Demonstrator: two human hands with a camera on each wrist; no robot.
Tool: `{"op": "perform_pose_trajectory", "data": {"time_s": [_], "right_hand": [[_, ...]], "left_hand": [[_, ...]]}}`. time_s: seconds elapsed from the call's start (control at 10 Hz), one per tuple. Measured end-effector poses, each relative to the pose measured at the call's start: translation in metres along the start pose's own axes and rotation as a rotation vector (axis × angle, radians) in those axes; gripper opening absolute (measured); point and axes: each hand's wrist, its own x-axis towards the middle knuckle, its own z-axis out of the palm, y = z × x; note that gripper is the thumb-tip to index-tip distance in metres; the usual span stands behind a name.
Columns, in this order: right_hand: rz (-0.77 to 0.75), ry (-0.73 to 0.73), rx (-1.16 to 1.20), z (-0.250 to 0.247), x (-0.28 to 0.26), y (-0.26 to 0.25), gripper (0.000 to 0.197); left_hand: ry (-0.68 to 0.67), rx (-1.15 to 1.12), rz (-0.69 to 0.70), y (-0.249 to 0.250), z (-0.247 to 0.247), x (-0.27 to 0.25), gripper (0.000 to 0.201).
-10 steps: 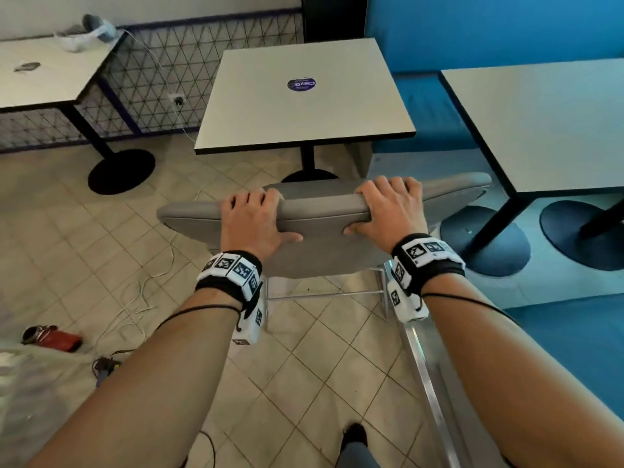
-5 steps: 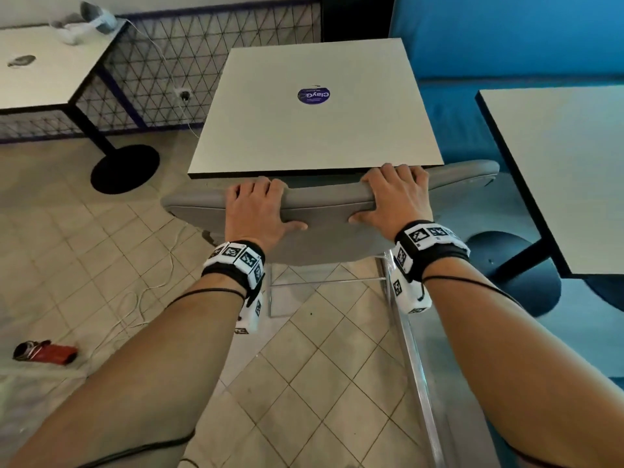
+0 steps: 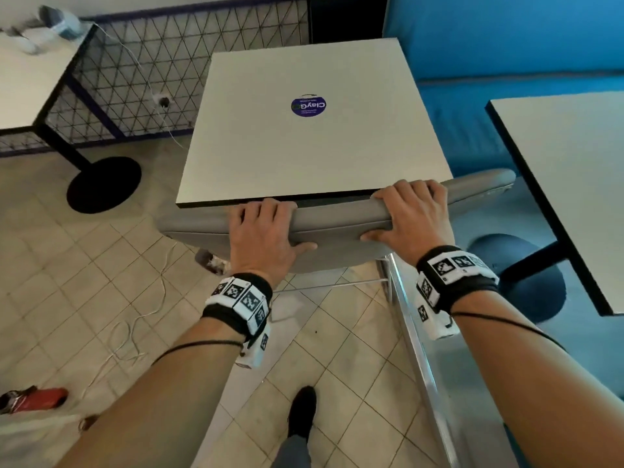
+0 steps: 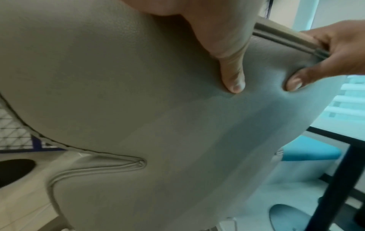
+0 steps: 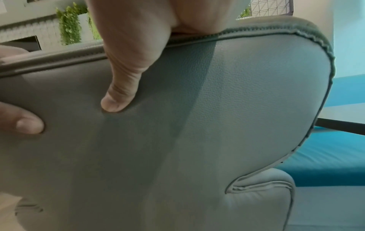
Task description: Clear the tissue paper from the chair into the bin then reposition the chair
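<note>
A grey padded chair (image 3: pixel 337 224) stands with its backrest top just under the near edge of a white square table (image 3: pixel 314 146). My left hand (image 3: pixel 263 231) grips the backrest's top edge left of centre, fingers curled over the far side and thumb pressed into the back. My right hand (image 3: pixel 410 214) grips the same edge further right. In the left wrist view the chair back (image 4: pixel 138 109) fills the frame, with my left thumb (image 4: pixel 233 75) dug into it. The right wrist view shows the chair back (image 5: pixel 237 109) and my right thumb (image 5: pixel 120 93). The seat is hidden. No tissue paper or bin shows.
A second white table (image 3: pixel 574 184) stands at the right over a round base (image 3: pixel 520 278), with a blue bench (image 3: pixel 489 106) behind. Another table (image 3: pixel 30 82) and black base (image 3: pixel 104 184) sit at the left. White cable (image 3: pixel 135 332) and a red object (image 3: pixel 37 398) lie on the tiles.
Both hands have kept their grip and pushed the chair forward. Its backrest now sits against the table's near edge, and the seat has gone under the tabletop.
</note>
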Motion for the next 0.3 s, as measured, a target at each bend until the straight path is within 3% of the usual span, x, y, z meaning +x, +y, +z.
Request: {"op": "perform_pose_trajectory", "data": {"time_s": [0.2,0.3], "right_hand": [[0.104,0.004,-0.028,-0.003,-0.022,-0.014,0.073],[0.326,0.097,0.107,0.009,-0.068,-0.042,0.069]], "left_hand": [[0.008,-0.08,0.099,0.008,-0.003,-0.027,0.076],[0.027,-0.144,0.267,0.001,-0.001,-0.056,0.072]]}}
